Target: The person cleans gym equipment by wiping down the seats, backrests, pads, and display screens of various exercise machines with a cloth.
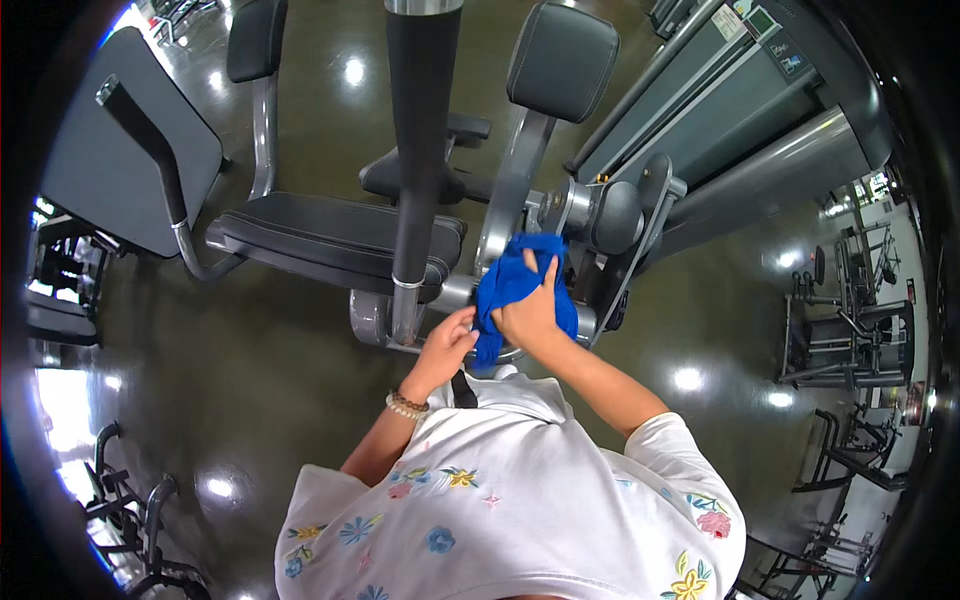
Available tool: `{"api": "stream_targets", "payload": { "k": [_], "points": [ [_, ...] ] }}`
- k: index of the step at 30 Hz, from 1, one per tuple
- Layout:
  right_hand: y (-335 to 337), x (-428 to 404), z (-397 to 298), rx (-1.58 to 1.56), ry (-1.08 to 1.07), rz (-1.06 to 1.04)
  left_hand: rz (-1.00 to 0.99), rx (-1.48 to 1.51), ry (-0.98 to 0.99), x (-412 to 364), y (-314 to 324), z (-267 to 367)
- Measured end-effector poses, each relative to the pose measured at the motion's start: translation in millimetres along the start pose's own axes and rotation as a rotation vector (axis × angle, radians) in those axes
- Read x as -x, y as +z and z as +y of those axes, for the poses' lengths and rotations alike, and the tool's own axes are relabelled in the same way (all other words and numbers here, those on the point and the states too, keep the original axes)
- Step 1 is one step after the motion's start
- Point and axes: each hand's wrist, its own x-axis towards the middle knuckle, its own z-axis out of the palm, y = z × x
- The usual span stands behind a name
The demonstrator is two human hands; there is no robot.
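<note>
A bunched blue cloth (pixel 517 262) lies against the metal frame at the side of a seated leg machine. My right hand (pixel 534 311) grips and presses it from above, with two fingers stretched forward over the fabric. Just left of the cloth is my left hand (pixel 448 351), thumb and fingers apart at the cloth's edge; whether the fingertips touch it is unclear. The black padded seat (pixel 337 232) of the machine extends to the left. A padded upright handle (pixel 420 150) rises close to my left hand. The metal under the cloth is hidden.
Beyond the cloth stand a black pad (pixel 564 61) on a grey arm and a round pivot housing (pixel 616 216). The weight-stack tower (pixel 720 97) fills the upper right. A backrest (pixel 124 150) and curved handle (pixel 146 135) are at left. More gym machines (pixel 851 322) line the right.
</note>
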Motion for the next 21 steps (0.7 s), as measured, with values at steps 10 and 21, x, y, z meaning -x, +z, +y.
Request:
{"api": "stream_targets", "payload": {
  "k": [10, 21],
  "points": [
    [26, 19, -55, 0.241, -0.106, -0.171, 0.415, 0.243, -0.134, 32, -7, -41],
    [50, -7, -26, -0.019, 0.018, -0.136, 0.660, 0.013, -0.407, 136, -22, -55]
  ]
}}
